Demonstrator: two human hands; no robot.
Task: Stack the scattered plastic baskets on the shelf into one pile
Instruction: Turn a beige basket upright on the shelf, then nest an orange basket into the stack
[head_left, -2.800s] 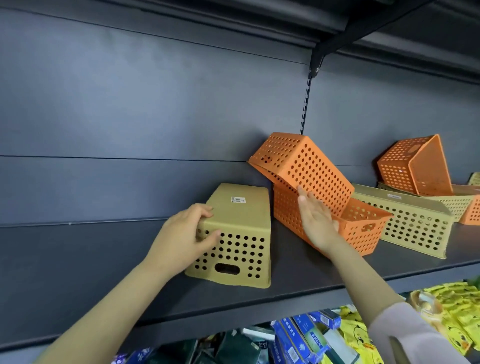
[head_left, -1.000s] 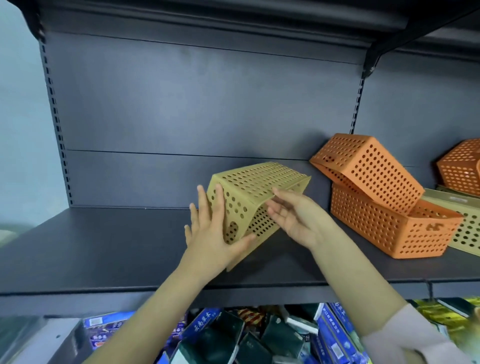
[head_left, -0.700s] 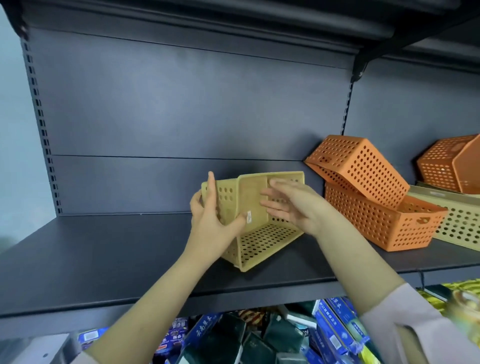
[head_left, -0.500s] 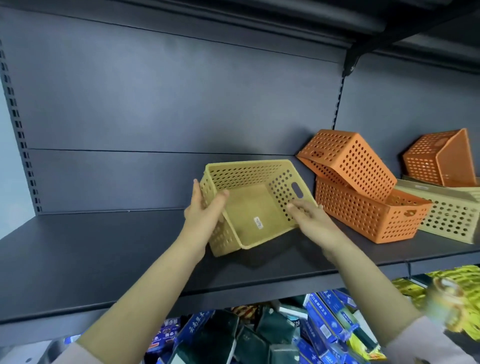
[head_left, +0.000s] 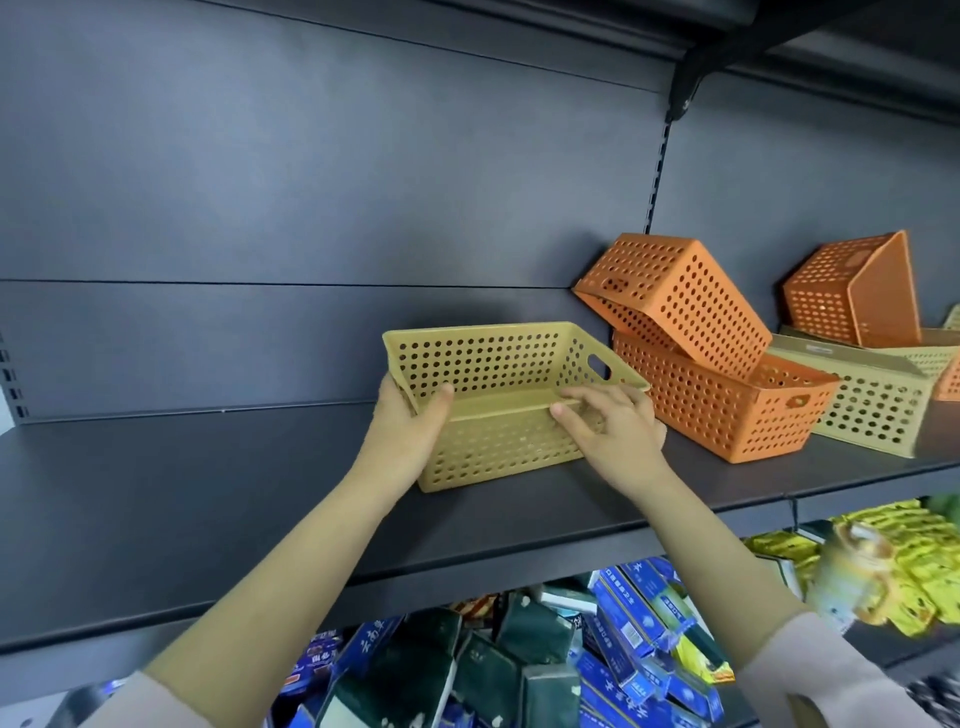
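Yellow basket (head_left: 498, 447) righted (mouth up), left hand (head_left: 408, 426) gripping

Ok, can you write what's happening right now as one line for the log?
yellow basket: upright on shelf | left hand: grips left end | right hand: pinches near rim | pile: not started

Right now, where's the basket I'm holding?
The yellow basket sits upright on the shelf, centre view, between left hand and right hand, left of the orange baskets.

Four orange perforated plastic baskets (head_left: 675, 296) sat toward the right end of the shelf (head_left: 208, 519), one cut off; two yellow perforated plastic baskets (head_left: 498, 447) showed clearly.
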